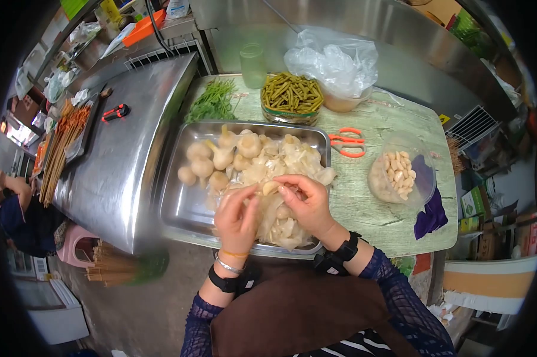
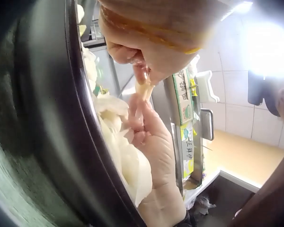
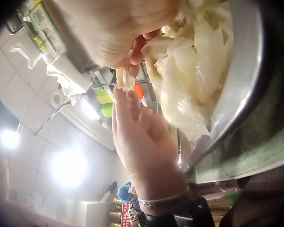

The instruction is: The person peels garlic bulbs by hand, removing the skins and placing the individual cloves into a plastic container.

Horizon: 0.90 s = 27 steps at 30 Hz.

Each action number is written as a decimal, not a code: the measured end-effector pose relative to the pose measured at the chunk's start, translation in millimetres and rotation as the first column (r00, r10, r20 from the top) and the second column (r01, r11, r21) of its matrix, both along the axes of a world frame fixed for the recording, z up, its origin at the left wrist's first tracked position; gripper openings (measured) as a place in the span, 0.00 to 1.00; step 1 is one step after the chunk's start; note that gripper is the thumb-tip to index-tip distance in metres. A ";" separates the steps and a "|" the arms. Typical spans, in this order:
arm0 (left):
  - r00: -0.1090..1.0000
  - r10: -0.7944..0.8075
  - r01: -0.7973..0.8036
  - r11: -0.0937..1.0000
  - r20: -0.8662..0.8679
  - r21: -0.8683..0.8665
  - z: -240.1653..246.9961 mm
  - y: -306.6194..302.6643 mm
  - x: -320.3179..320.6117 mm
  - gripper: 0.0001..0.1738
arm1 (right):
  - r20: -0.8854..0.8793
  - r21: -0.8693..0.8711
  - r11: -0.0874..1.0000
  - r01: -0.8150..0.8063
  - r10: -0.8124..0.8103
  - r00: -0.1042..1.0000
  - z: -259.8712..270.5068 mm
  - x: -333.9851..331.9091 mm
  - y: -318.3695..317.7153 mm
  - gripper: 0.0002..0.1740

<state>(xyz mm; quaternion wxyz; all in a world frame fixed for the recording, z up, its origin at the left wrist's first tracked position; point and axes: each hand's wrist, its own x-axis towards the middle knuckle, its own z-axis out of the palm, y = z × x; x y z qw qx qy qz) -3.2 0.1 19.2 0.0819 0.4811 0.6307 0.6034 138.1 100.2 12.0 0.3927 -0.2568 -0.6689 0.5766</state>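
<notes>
Over the metal tray (image 1: 182,205) in the head view, a pale garlic clove (image 1: 271,188) sits between the fingertips of both hands. The right hand (image 1: 311,205) pinches it from the right between thumb and fingers. From the other side, the left hand (image 1: 236,219) holds its near end with the fingertips. Both wrist views show the clove (image 2: 143,90) spanning the small gap between the hands. Beneath them lies a heap of papery garlic skins (image 1: 292,163). Whole garlic bulbs (image 1: 201,157) fill the tray's far left part.
Right of the tray stands a clear tub of peeled cloves (image 1: 399,172) beside purple cloth (image 1: 430,217). Orange-handled scissors (image 1: 349,143) lie by the tray's edge. Behind are a container of cut green beans (image 1: 291,95), green herbs (image 1: 214,100) and a plastic bag (image 1: 334,62).
</notes>
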 end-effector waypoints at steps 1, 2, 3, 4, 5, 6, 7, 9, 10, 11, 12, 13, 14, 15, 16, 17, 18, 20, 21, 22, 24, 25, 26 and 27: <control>0.999 -0.037 0.036 0.999 -0.016 -0.019 4.4 1.5 3.8 0.14 | -0.026 -0.037 0.999 -0.027 0.026 0.999 3.1 0.7 -0.9 0.13; 0.997 -0.073 0.072 0.997 -0.030 -0.038 7.1 3.3 6.4 0.16 | -0.054 -0.072 0.996 -0.056 0.052 0.997 5.0 1.1 -1.4 0.14; 0.997 -0.054 0.055 0.998 -0.053 0.014 2.7 6.4 6.5 0.16 | -0.099 -0.078 0.994 -0.080 0.072 0.993 3.7 0.0 -1.5 0.15; 0.996 -0.051 0.052 0.999 -0.076 0.016 3.4 6.7 5.8 0.16 | -0.143 -0.082 0.991 -0.101 0.089 0.986 1.0 -2.1 -1.5 0.16; 0.994 -0.048 0.050 0.999 -0.099 0.017 4.5 6.3 4.7 0.15 | -0.188 -0.086 0.989 -0.122 0.105 0.977 -0.3 -2.5 -1.4 0.17; 0.992 -0.044 0.047 0.999 -0.122 0.018 5.8 5.5 4.5 0.15 | -0.169 -0.103 0.986 -0.135 0.116 0.979 0.0 -1.7 -0.8 0.17; 0.999 -0.035 0.035 0.999 -0.033 0.008 8.4 4.3 7.4 0.14 | -0.152 -0.120 0.982 -0.149 0.130 0.980 0.4 -1.2 0.2 0.18; 0.990 -0.005 0.007 1.000 0.140 -0.015 14.5 0.6 13.2 0.13 | -0.103 -0.120 0.979 -0.163 0.151 0.983 -1.2 -1.8 0.0 0.19; 0.989 -0.015 0.019 1.000 0.149 -0.024 14.8 0.1 11.6 0.12 | -0.071 -0.103 0.982 -0.159 0.152 0.986 -4.8 -2.2 -0.2 0.19; 0.987 -0.027 0.033 0.999 0.159 -0.032 14.8 0.9 10.0 0.12 | -0.038 -0.084 0.985 -0.154 0.151 0.988 -6.6 -2.0 -0.6 0.20; 0.984 -0.042 0.049 0.998 0.171 -0.039 14.2 1.6 9.2 0.11 | 0.028 -0.020 0.992 -0.128 0.129 0.991 -1.5 -1.2 -2.4 0.20; 0.974 -0.056 0.067 0.997 0.219 -0.044 12.7 1.8 8.8 0.10 | 0.093 0.047 0.993 -0.105 0.100 0.991 7.9 0.0 -5.0 0.21; 0.961 -0.070 0.086 0.995 0.267 -0.048 10.9 1.6 8.6 0.10 | 0.156 0.114 0.990 -0.084 0.066 0.986 13.1 0.9 -6.6 0.21; 0.946 -0.082 0.104 0.993 0.315 -0.052 9.9 1.4 8.4 0.09 | 0.137 0.181 0.981 -0.071 0.046 0.989 9.1 0.3 -5.9 0.21; 0.959 -0.084 0.106 0.992 0.272 -0.064 11.9 1.1 8.2 0.08 | 0.116 0.247 0.967 -0.057 0.029 0.993 1.3 -1.4 -4.5 0.21; 0.970 -0.086 0.106 0.991 0.227 -0.077 15.9 0.6 7.7 0.07 | 0.093 0.312 0.949 -0.043 0.014 0.996 -3.0 -2.5 -3.8 0.21; 0.979 -0.088 0.106 0.990 0.181 -0.090 19.1 0.1 7.4 0.06 | 0.088 0.334 0.942 -0.032 0.003 0.996 -2.2 -2.9 -4.1 0.20; 0.995 -0.084 0.088 0.993 0.056 -0.075 21.2 -1.7 7.5 0.05 | 0.076 0.377 0.926 -0.013 -0.017 0.997 1.3 -3.9 -4.8 0.19; 0.997 -0.080 0.079 0.995 -0.007 -0.067 22.0 -2.5 7.4 0.05 | 0.095 0.401 0.916 -0.009 -0.031 0.995 3.0 -3.9 -5.3 0.20; 0.997 -0.077 0.075 0.995 -0.026 -0.066 23.3 -2.6 7.3 0.04 | 0.113 0.425 0.905 -0.007 -0.045 0.993 4.9 -3.6 -6.0 0.20; 0.996 -0.068 0.064 0.996 -0.063 -0.066 25.3 -3.0 7.2 0.04 | 0.150 0.485 0.875 -0.011 -0.071 0.986 8.5 -3.0 -7.2 0.21; 0.998 -0.067 0.065 0.994 -0.020 -0.093 25.4 -4.1 6.8 0.03 | 0.167 0.521 0.853 -0.014 -0.085 0.982 10.4 -3.1 -7.2 0.21; 0.998 -0.065 0.067 0.991 0.023 -0.118 25.5 -5.0 6.4 0.02 | 0.183 0.557 0.830 -0.018 -0.101 0.978 11.3 -3.1 -7.0 0.21; 0.996 -0.063 0.072 0.987 0.067 -0.142 25.6 -5.6 5.9 0.01 | 0.180 0.576 0.817 -0.021 -0.102 0.978 11.0 -3.1 -7.0 0.22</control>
